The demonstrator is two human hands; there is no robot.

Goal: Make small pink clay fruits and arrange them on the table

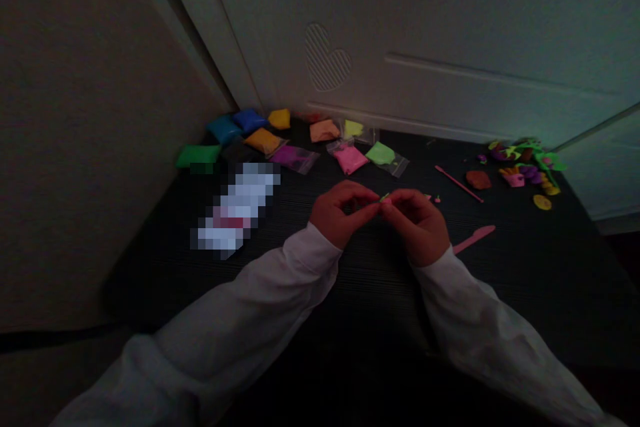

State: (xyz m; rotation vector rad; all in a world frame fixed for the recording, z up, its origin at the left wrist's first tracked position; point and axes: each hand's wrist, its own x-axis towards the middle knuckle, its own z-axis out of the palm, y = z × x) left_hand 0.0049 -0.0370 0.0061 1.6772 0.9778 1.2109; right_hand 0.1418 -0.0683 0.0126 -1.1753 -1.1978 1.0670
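Both of my hands meet over the middle of a dark table (pixel 350 293), in white sleeves. My left hand (pixel 340 213) and my right hand (pixel 417 223) are pinched together, fingertips touching around a tiny piece of clay (pixel 385 199) that looks green and pink. The light is dim, so its shape is unclear. A pink flat tool (pixel 475 237) lies just right of my right hand. Another thin pink stick (pixel 457 183) lies farther back.
Several small bags of coloured clay (pixel 350 159) lie along the back of the table, from green (pixel 197 155) at left to light green (pixel 383 153). Finished clay pieces (pixel 523 167) crowd the back right corner. A blurred packet (pixel 237 210) lies at left. A white panel stands behind.
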